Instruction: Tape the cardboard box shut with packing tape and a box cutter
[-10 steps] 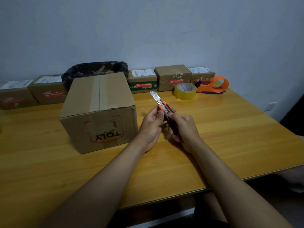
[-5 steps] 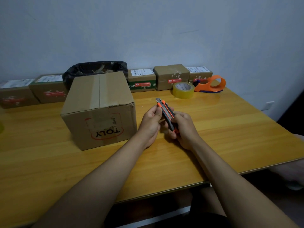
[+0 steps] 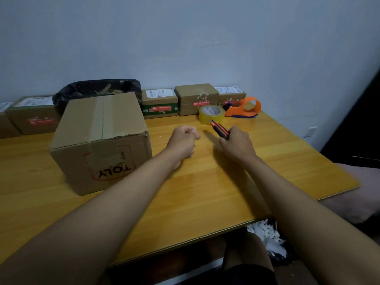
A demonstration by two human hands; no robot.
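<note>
Fingers of the right hand wrap the slim orange-and-black box cutter, no blade showing; the left hand is curled, empty. The corrugated cardboard box sits just left, seam seemingly taped. Likely wrapping up: the cutter probably goes down near the glossy tape roll.

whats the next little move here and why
Probably set the box cutter down on the table: the right hand holds it with no blade showing, the cardboard box already has tape across its top seam, and the left hand is empty.
</note>
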